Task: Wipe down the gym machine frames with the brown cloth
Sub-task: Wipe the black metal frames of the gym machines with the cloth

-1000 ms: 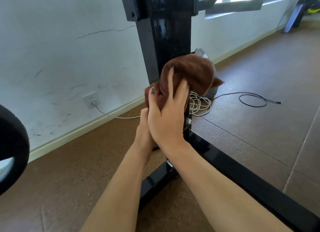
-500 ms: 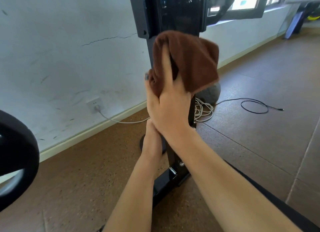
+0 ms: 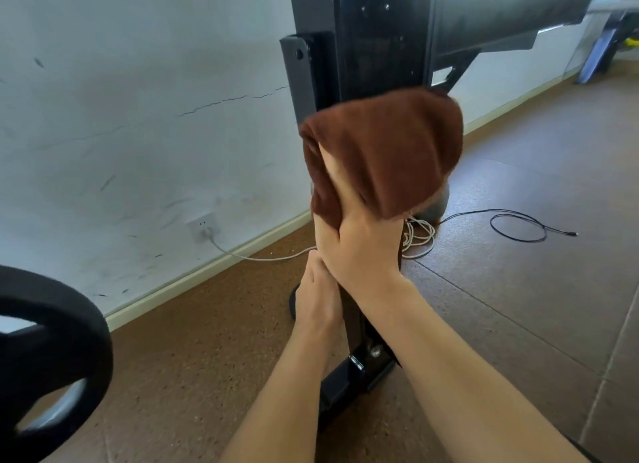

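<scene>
My right hand reaches forward and up along the glossy black upright post of the gym machine frame, forearm stretched out from the lower right; its fingers run up into the folded brown terry cloth, which drapes back over them and hides them, so I see the hand pressing the cloth against the post but cannot tell how the fingers lie inside it; the cloth sits on the front of the post, just below the bolted black bracket. My left hand lies lower, beside and partly under the right wrist, against the left side of the post; its fingers are hidden, so I cannot tell whether it grips anything.

Compared with half a second ago, the cloth has climbed higher up the post and now covers nearly all of the right fingers, where one finger showed before; the view has tilted up, bringing the bracket into sight.

The post's top is cut off by the frame edge; the black round disc at lower left is only partly in view and blurred; a white cable runs from the wall socket behind the hands; a thin black cord loops on the brown cork-like floor; the grey object behind the cloth is mostly hidden.
</scene>
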The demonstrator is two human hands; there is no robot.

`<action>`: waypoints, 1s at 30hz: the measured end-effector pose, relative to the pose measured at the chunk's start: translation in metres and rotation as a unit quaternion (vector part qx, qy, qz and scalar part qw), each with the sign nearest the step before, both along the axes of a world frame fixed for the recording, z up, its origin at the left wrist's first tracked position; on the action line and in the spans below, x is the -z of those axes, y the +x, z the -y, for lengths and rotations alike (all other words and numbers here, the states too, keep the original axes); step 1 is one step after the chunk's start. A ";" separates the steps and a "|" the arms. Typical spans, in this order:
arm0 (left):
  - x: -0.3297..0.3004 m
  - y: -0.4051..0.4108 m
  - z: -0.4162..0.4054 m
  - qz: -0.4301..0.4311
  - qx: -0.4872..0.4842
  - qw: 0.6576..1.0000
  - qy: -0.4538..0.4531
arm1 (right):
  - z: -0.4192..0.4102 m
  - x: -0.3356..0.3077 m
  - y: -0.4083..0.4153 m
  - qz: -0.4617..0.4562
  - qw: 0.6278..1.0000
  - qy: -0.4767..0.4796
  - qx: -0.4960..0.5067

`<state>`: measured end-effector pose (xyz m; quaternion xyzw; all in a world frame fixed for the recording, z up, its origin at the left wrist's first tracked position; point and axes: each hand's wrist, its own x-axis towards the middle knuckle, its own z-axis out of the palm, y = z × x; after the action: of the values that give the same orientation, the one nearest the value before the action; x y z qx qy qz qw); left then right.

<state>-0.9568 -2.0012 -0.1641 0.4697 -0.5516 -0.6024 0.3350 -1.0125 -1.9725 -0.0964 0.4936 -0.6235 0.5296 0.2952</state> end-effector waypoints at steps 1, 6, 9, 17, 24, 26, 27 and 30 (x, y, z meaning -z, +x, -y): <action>0.003 -0.002 0.004 0.000 -0.002 1.000 0.007 | 0.004 -0.007 -0.001 -0.013 1.000 -0.025 0.008; 0.008 0.001 0.019 0.045 0.066 0.997 -0.021 | 0.002 0.019 -0.004 0.009 0.998 0.039 0.044; 0.006 0.006 0.021 0.060 0.122 0.987 -0.085 | -0.006 0.052 -0.002 0.059 0.993 0.087 0.046; -0.008 -0.005 0.036 0.134 0.133 0.978 0.094 | 0.002 -0.045 0.004 0.034 0.998 -0.042 -0.026; -0.092 0.021 0.019 -0.012 0.189 0.982 0.026 | -0.020 0.004 -0.004 0.098 0.991 0.084 -0.034; -0.125 0.029 0.026 -0.079 0.161 0.984 -0.010 | -0.018 -0.017 -0.004 0.081 0.994 0.057 -0.053; -0.144 0.033 0.029 -0.113 0.151 0.981 -0.039 | -0.016 -0.038 -0.002 0.062 0.995 0.043 -0.059; -0.195 0.032 0.022 -0.185 0.140 0.966 -0.111 | -0.006 -0.108 0.004 0.037 0.997 -0.017 -0.071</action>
<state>-0.9244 -2.0236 0.0306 0.2277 -0.6036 -0.6546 0.3940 -1.0085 -1.9670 0.0112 0.5113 -0.5885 0.5776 0.2421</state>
